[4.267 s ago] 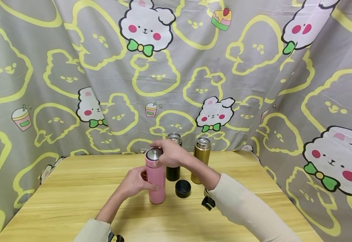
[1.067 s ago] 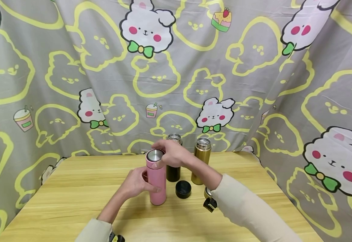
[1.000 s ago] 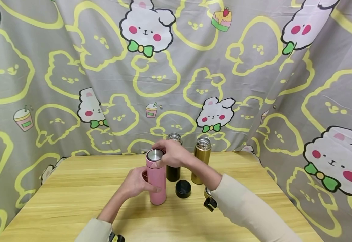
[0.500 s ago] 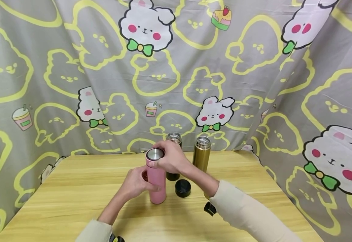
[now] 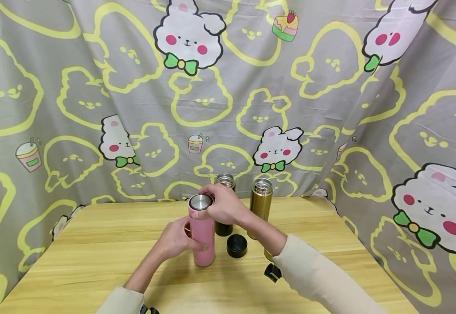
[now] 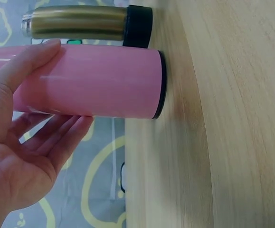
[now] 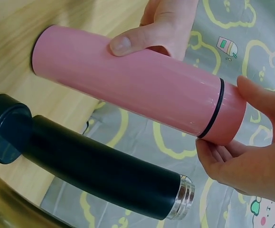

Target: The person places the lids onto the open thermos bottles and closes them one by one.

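Observation:
A pink thermos (image 5: pixel 203 240) stands upright on the table, with a silver-topped pink lid (image 5: pixel 201 201) on it. My left hand (image 5: pixel 175 237) grips the body, thumb across the front and fingers around the far side. My right hand (image 5: pixel 224 205) holds the lid from the right, thumb and fingers on opposite sides of it. In the right wrist view, a dark ring (image 7: pixel 212 108) runs between the lid and the body. The left wrist view shows the black-rimmed base of the thermos close to the tabletop.
Behind my right hand stand an uncapped black thermos (image 5: pixel 224 229) and an uncapped gold thermos (image 5: pixel 261 203). A black lid (image 5: pixel 236 245) lies right of the pink thermos. Another lid with a black clasp (image 5: pixel 273 272) is partly hidden by my right sleeve. A patterned curtain (image 5: pixel 212 113) hangs behind the table.
My right hand has turned slightly around the lid, its thumb and wrist shifting a little left. My left hand keeps its grip, and the pink thermos stays in place.

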Tool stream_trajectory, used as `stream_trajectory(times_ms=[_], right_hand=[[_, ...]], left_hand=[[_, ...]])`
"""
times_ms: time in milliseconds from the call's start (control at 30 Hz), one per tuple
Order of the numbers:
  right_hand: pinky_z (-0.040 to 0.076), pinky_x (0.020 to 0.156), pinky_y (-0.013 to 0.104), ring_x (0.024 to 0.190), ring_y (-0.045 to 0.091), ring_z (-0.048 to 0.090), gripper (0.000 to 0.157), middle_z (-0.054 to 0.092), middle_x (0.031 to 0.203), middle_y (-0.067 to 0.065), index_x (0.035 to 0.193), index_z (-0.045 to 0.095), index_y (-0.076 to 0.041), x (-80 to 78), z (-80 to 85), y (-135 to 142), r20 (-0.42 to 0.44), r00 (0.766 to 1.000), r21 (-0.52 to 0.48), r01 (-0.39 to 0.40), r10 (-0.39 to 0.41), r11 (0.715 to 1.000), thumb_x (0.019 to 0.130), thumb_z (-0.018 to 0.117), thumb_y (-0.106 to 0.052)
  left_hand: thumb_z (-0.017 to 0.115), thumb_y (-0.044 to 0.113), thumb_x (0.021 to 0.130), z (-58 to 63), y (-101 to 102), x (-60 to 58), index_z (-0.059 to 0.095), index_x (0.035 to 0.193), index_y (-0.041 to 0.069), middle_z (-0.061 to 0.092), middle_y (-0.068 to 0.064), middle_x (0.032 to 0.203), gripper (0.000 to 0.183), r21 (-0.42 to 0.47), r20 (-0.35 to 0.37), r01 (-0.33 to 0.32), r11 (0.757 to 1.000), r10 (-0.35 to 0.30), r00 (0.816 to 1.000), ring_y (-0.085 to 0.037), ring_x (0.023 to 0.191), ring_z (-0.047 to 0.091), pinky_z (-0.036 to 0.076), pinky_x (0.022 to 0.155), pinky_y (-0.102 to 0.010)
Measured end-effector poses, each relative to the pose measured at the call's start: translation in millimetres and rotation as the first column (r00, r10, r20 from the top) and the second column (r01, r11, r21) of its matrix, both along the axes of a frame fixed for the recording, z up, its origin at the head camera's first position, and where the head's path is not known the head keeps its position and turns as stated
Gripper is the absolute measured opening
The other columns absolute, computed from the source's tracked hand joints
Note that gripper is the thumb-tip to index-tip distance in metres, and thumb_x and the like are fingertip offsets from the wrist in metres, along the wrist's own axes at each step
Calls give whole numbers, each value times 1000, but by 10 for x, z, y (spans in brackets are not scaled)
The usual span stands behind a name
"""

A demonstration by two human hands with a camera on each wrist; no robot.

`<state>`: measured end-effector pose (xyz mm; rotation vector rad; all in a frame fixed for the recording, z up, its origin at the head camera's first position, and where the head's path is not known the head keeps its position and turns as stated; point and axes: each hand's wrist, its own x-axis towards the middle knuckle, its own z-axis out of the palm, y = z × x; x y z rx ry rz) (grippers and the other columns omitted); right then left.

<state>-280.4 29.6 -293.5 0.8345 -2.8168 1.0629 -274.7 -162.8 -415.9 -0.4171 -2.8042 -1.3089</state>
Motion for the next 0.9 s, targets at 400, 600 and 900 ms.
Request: stream_trajectory(times_ms=[400,600,900], right_hand=[[50,94,37,106,18,63,67,69,117,2,132,64,-11,9,-4,20,39,999,-26,-15,16,1000,76,84,-41],[50,100,45,122,27,61,78,62,138,9,147,51,-12,58,-1,87,88,996,-47,20,-16,999,82,80,-45],[52,96,42,112,27,64,45,68,121,9,130,63,-10,78,-147,261,69,995,-133,77,-68,988,93,71,-34]], left_hand=[[95,41,62,-11,-2,22,66,117,16,72,3,100,67,31,22,-3,1000,2,1000,-13,89,67,56,75,-32],[97,33,61,-16,30,90,68,112,14,73,2,95,61,83,-33,-50,995,53,998,-12,83,68,56,73,-30],[96,38,62,139,-375,86,68,110,9,75,-5,96,64,1,-116,-212,977,211,971,-15,82,70,57,71,-33]])
